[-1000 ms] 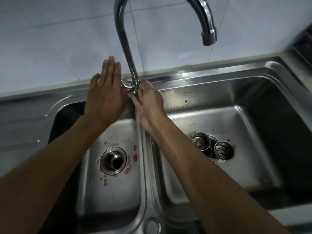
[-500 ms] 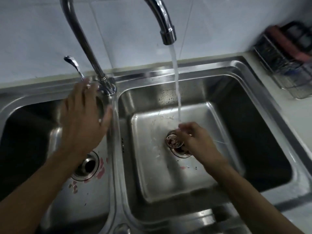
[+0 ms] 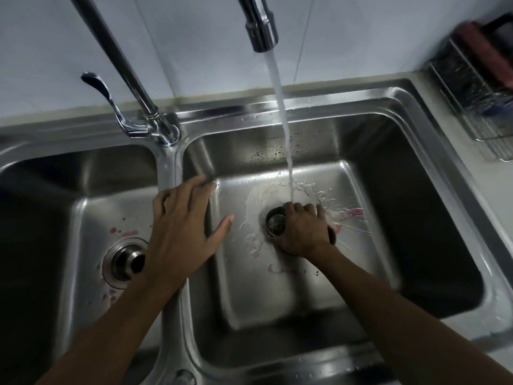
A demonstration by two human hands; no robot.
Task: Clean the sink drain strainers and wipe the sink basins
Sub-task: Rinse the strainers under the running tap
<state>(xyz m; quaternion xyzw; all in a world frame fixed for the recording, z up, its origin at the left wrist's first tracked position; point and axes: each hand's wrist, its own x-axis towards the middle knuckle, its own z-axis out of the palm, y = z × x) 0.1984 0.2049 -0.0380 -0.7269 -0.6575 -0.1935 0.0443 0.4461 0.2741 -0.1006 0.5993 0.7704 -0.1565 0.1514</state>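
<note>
A steel double sink fills the view. In the right basin (image 3: 277, 295) my right hand (image 3: 302, 232) is shut on a metal drain strainer (image 3: 275, 224), held over the drain under the running water (image 3: 283, 126). Any second strainer there is hidden by the hand. My left hand (image 3: 183, 232) hovers open above the divider (image 3: 169, 173) between the basins, fingers spread. The left basin (image 3: 83, 226) has an open drain (image 3: 125, 262) with pink bits of residue around it. More pink residue lies on the right basin's floor.
The tap (image 3: 261, 26) stands over the right basin, its lever handle (image 3: 108, 101) raised at the left. A wire rack (image 3: 477, 87) with a red item sits on the counter at the far right. White wall tiles run behind the sink.
Both hands left the tap; water now runs. My right hand dropped into the right basin and closed on a strainer. My left hand moved forward and right, over the divider.
</note>
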